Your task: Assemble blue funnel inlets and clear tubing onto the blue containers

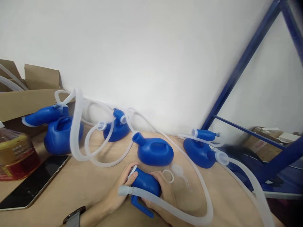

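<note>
At the front of the table, my left hand [125, 177] grips the white-rimmed end of a blue urinal funnel [145, 182], its thumb on top. My right hand [165, 192] is closed around the other end. A translucent ribbed hose [165, 206] crosses in front of the funnel and partly covers my right hand. Below the funnel a blue lever-like piece [142, 206] sticks out. Just behind my hands a blue urinal bottle [155, 152] rests with its neck uncapped. Beside my right hand lie a white ring [168, 176] and a translucent cap with a strap [177, 170].
More blue bottles with funnels and hoses stand at the left [54, 138], at the back [115, 130] and at the right [199, 153]. A phone [35, 183], a bottle of red liquid [16, 154] and a cardboard box [33, 102] occupy the left. A blue metal frame [236, 75] rises at right.
</note>
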Available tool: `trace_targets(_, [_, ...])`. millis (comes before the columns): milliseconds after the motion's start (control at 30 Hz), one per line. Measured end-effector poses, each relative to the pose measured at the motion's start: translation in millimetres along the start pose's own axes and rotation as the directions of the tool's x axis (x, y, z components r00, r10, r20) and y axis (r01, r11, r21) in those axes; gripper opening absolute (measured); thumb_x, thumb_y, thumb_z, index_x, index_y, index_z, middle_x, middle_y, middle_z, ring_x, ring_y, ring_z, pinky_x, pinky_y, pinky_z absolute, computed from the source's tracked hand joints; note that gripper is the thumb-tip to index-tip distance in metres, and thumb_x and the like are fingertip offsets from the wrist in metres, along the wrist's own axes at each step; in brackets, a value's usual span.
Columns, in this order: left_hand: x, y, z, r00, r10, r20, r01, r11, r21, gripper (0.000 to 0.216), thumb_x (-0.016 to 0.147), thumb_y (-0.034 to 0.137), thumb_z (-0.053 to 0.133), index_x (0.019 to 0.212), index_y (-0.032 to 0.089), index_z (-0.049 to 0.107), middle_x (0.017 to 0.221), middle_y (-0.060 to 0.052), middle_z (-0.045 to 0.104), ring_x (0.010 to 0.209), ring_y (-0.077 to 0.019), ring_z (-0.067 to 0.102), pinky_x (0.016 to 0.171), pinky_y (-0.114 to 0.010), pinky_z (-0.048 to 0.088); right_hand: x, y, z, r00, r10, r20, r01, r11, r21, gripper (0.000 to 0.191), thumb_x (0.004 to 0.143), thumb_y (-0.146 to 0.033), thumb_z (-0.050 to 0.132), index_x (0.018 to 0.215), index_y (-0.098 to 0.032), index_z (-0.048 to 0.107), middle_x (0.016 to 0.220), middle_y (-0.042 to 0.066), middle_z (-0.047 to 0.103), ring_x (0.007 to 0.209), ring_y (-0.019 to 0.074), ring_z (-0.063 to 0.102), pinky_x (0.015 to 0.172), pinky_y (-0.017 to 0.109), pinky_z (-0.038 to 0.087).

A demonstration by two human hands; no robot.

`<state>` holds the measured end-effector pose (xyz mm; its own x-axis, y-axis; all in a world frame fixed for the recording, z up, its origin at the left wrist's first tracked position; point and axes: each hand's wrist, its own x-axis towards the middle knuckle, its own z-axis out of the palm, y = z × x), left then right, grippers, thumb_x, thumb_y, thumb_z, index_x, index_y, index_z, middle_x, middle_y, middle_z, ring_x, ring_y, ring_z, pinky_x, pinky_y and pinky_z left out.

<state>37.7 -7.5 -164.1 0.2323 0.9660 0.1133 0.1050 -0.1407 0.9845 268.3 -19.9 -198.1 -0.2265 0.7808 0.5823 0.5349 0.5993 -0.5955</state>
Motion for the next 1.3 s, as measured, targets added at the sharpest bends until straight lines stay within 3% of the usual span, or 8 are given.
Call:
trace_targets(167, [10,-8,18,0.984,0.173,-0.035,-0.169,0.982,0.087,0.052,0.092,0.056,0.067,0.134,0.027,0.064,0.137,-0.011,0.067,0.131,-0.0343,0.06,0.114,-0.048,0.047,-1,-2,-7,0.998,0.017,-0.065,-0.016,1.0,0.02,0.081,0.075,-0.058,0.085,0.144,-0.029,0.055,0.121,0.01,0.077,0.103,0.0351,0.078,0.087,0.045,0.067])
trace_targets(300, [16,-15,20,0.993,0.117,-0.032,-0.115,0.991,0.073,0.054,0.091,0.057,0.069,0.135,0.027,0.063,0.135,-0.012,0.07,0.125,-0.0344,0.065,0.105,-0.045,0.054,2,-6,-11,0.999,-0.013,-0.037,0.013,1.0,0.008,0.082,0.078,-0.058,0.083,0.149,-0.028,0.055,0.127,0.012,0.076,0.109,0.0357,0.077,0.092,0.045,0.066])
trace_targets(433, [19,-26,19,0.993,0.108,-0.047,-0.105,0.993,0.06,0.067,0.08,0.066,0.075,0.133,0.026,0.063,0.129,-0.012,0.074,0.116,-0.0361,0.069,0.098,-0.044,0.057,5,-8,-7,0.991,-0.067,-0.116,0.067,0.998,-0.01,0.068,0.08,-0.057,0.082,0.138,-0.028,0.064,0.115,0.01,0.077,0.096,0.0318,0.079,0.082,0.041,0.067])
trace_targets(633, [13,-39,23,0.978,0.186,-0.098,-0.171,0.975,0.142,0.064,0.087,0.064,0.071,0.139,0.029,0.058,0.129,-0.01,0.071,0.109,-0.0308,0.069,0.097,-0.042,0.057,0,-7,-6,0.995,-0.029,-0.099,0.026,0.999,-0.034,0.07,0.081,-0.063,0.08,0.14,-0.029,0.064,0.117,0.01,0.076,0.096,0.0306,0.078,0.082,0.04,0.066])
trace_targets(800, [13,-46,23,0.987,0.139,-0.081,-0.125,0.981,0.15,0.065,0.086,0.066,0.071,0.137,0.029,0.056,0.123,-0.009,0.072,0.103,-0.0305,0.07,0.092,-0.042,0.059,-3,1,-4,0.99,-0.056,-0.127,0.049,0.997,-0.06,0.068,0.084,-0.065,0.075,0.14,-0.027,0.066,0.119,0.013,0.075,0.098,0.0318,0.078,0.081,0.04,0.067])
trace_targets(933, [15,-42,22,0.981,0.191,-0.038,-0.184,0.972,0.15,0.069,0.087,0.068,0.07,0.143,0.031,0.057,0.135,-0.011,0.069,0.12,-0.0353,0.067,0.102,-0.046,0.056,0,3,-9,0.994,-0.072,-0.086,0.068,0.997,-0.042,0.068,0.084,-0.065,0.076,0.14,-0.029,0.065,0.119,0.011,0.075,0.097,0.0306,0.078,0.082,0.039,0.066])
trace_targets(1167, [7,-22,24,0.975,0.222,-0.019,-0.215,0.96,0.178,0.06,0.092,0.059,0.068,0.143,0.03,0.056,0.133,-0.012,0.07,0.124,-0.0341,0.067,0.108,-0.049,0.053,3,-3,-22,0.997,-0.044,0.064,0.045,0.999,-0.015,0.074,0.08,-0.065,0.08,0.143,-0.03,0.065,0.12,0.01,0.075,0.1,0.0298,0.077,0.087,0.038,0.065])
trace_targets(1300, [7,-20,23,0.974,0.223,-0.044,-0.212,0.961,0.18,0.051,0.091,0.052,0.07,0.135,0.03,0.059,0.127,-0.01,0.072,0.118,-0.032,0.069,0.106,-0.046,0.054,1,-1,-22,0.995,0.005,0.098,-0.006,1.0,0.016,0.091,0.076,-0.085,0.07,0.15,-0.034,0.06,0.125,0.01,0.071,0.105,0.0316,0.076,0.093,0.041,0.063])
